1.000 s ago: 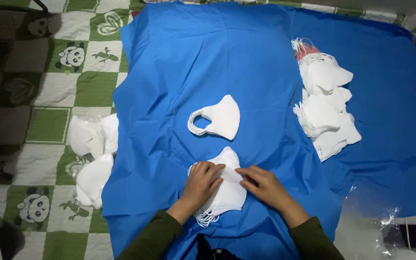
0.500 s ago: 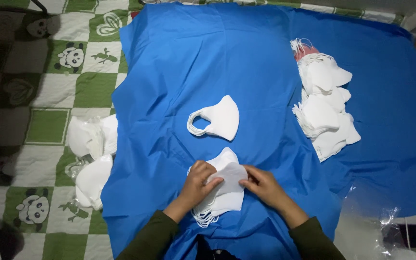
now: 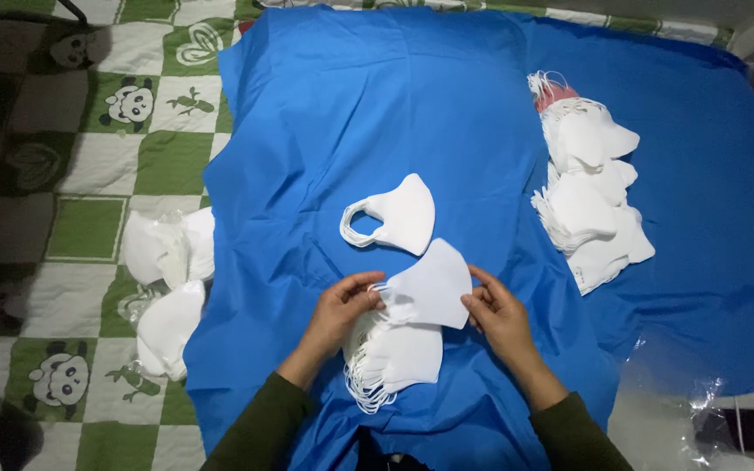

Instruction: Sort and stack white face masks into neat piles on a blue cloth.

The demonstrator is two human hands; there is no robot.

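Observation:
A white folded face mask point(image 3: 429, 286) is lifted just above a small stack of white masks point(image 3: 394, 359) on the blue cloth point(image 3: 377, 131). My left hand point(image 3: 340, 310) pinches its left edge by the ear loop. My right hand point(image 3: 499, 314) grips its right edge. A single white mask point(image 3: 399, 218) lies flat on the cloth just beyond the hands, ear loop to the left.
A large pile of white masks point(image 3: 591, 201) lies at the right on the cloth. Bagged white masks point(image 3: 167, 288) sit at the left on a green and white checked blanket point(image 3: 89, 166). Clear plastic wrap and a dark phone point(image 3: 730, 429) lie at the lower right.
Both hands have lifted the top mask off the small stack and raised it slightly away from me. The lone mask and the piles have not moved.

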